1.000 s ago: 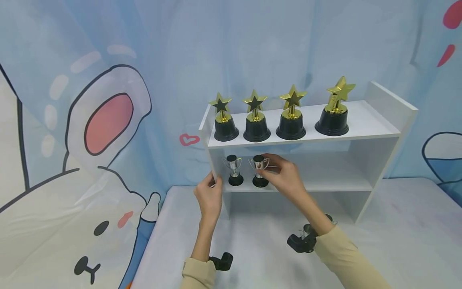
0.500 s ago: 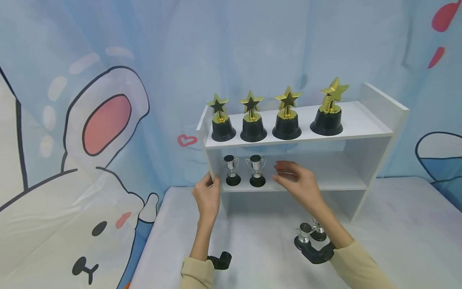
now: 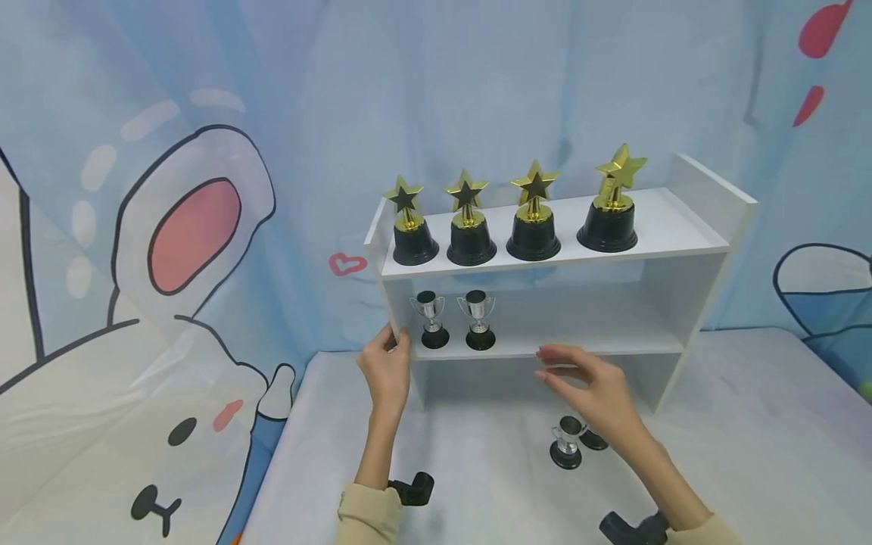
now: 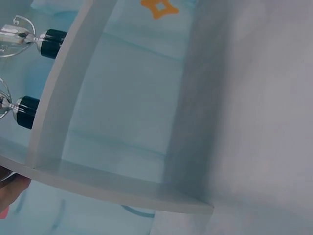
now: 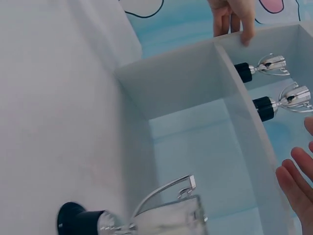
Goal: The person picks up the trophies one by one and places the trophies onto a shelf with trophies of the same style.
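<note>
My left hand [image 3: 385, 372] grips the left side panel of a white two-tier shelf [image 3: 586, 322], thumb at the front edge. In the right wrist view its fingers [image 5: 248, 29] hook over that panel. Two small silver trophy cups [image 3: 431, 309] with black bases stand upright on the lower tier at the left. My right hand [image 3: 594, 390] hovers in front of the shelf, fingers loosely bent and apart, holding nothing. Below it, another silver trophy cup [image 3: 567, 443] stands on the table; one more black base [image 3: 595, 440] shows behind, mostly hidden by the hand.
Several gold star trophies [image 3: 534, 219] on black bases line the upper tier. The shelf stands on a white-covered table [image 3: 497, 469] before a blue cartoon curtain [image 3: 477, 83]. Black wrist cameras [image 3: 412, 490] sit on both forearms.
My right hand has let go of the second trophy cup on the lower tier and moved right and down toward the table cups. My left hand keeps its grip on the shelf.
</note>
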Available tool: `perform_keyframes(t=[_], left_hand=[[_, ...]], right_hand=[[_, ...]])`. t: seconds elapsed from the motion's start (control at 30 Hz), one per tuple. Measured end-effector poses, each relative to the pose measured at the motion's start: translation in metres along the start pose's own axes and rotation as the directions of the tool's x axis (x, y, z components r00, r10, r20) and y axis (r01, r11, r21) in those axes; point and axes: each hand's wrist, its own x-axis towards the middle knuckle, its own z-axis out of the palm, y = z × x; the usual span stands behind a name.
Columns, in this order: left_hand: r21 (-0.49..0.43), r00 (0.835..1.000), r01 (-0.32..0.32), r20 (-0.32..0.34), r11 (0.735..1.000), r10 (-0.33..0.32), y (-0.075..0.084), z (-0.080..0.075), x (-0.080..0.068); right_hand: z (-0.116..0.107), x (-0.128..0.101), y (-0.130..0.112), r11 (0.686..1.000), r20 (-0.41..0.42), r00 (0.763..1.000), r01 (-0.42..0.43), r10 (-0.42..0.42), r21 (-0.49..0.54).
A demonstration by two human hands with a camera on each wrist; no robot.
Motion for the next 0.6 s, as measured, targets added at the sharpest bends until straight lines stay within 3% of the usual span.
perform_keyframes(t=[0.3, 0.6], left_hand=[[0.014, 1.0, 0.009, -0.006, 1.0, -0.009, 0.002, 0.003, 0.0], [0.017, 1.0, 0.017, -0.007, 1.0, -0.017, 0.002, 0.002, 0.001]], right_hand=[[-0.001, -0.036, 0.016, 0.981, 0.013, 0.995, 0.1, -0.099, -0.164], [0.002, -0.055, 0.023, 0.98, 0.045, 0.997, 0.068, -0.06, -0.187]])
